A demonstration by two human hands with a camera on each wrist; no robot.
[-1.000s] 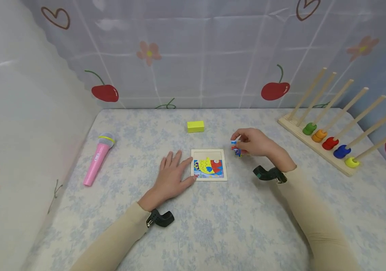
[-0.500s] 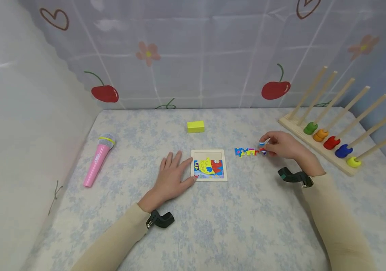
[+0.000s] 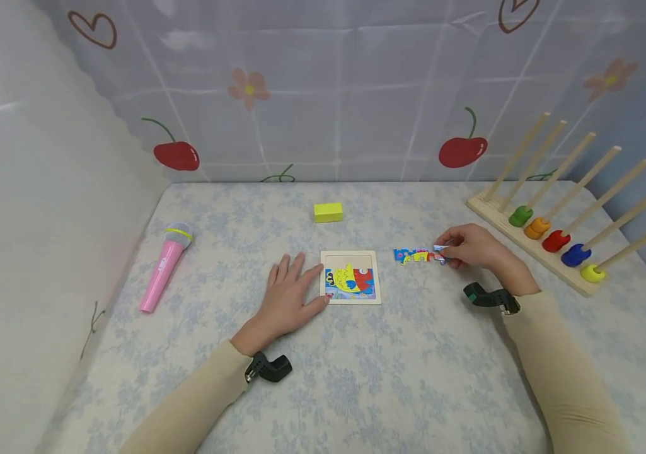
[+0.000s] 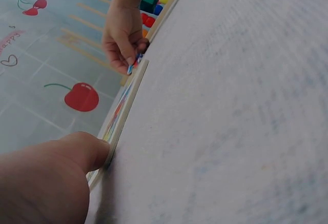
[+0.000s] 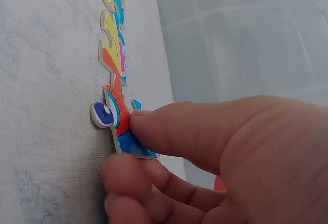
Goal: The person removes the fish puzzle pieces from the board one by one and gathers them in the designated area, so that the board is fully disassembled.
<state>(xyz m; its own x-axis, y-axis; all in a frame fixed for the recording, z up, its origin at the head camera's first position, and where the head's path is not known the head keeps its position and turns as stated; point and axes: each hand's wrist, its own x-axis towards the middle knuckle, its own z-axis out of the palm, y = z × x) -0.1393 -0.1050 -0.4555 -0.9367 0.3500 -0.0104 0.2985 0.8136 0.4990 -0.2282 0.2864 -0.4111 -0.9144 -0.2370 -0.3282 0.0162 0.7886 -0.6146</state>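
In the head view a square wooden puzzle tray [image 3: 348, 259] holds a yellow and red fish picture in its lower part, with bare wood showing along the top. My left hand [image 3: 288, 301] lies spread beside it, thumb and index fingertip at its left edge. To the tray's right runs a short row of colourful jigsaw pieces [image 3: 413, 255]. My right hand [image 3: 472, 244] is at the row's right end, pinching a jigsaw piece [image 5: 122, 112] that is red and blue with a big eye. The right wrist view shows this piece low over the cloth, meeting the row's end.
A yellow block [image 3: 328, 212] sits behind the tray. On the left lies a pink toy microphone [image 3: 164, 265]. A wooden peg rack [image 3: 532, 243] with coloured beads stands at the right, beyond my right hand. A patterned curtain hangs behind the table.
My right hand has moved rightward from beside the tray, then slightly down, with a jigsaw piece in its fingers. The row of pieces is now uncovered. My left hand has stayed put.
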